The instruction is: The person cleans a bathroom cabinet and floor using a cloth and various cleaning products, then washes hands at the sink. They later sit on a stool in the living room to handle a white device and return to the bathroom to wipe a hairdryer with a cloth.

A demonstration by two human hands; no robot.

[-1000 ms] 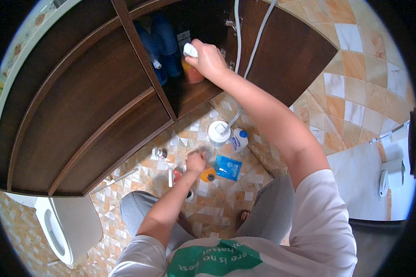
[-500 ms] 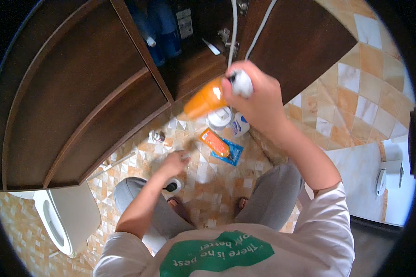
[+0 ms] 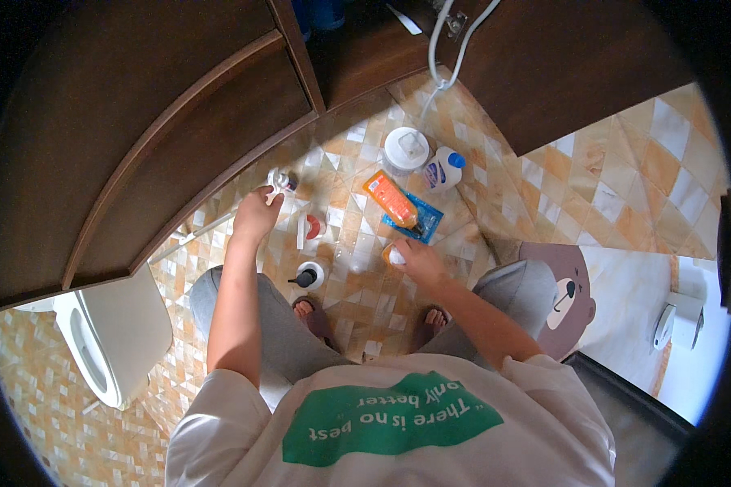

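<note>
My right hand [image 3: 421, 264] is closed round an orange bottle with a white top [image 3: 395, 256], held low at the tiled floor; most of the bottle is hidden by the hand. My left hand [image 3: 257, 216] is at a small white-topped bottle [image 3: 281, 179] near the cabinet's base, fingers closed on its near side. Between and beyond my hands, an orange squeeze bottle with a dark cap [image 3: 390, 197] lies on a blue packet [image 3: 427, 217]. Nearer me stand a white bottle with a black pump [image 3: 304, 277] and a white container with a red label [image 3: 310, 230].
A round white tub [image 3: 406, 149] and a white bottle with a blue cap [image 3: 444, 170] are farther back. The dark wooden cabinet [image 3: 195, 146] stands open, with a pale hose [image 3: 441, 65] hanging from it. A white toilet [image 3: 122, 341] is at the left; a bear-shaped mat [image 3: 562, 296] is at the right.
My right hand has come down from in front of the cabinet to the floor with the orange bottle. My left hand has moved forward to the small white-topped bottle. The view has shifted.
</note>
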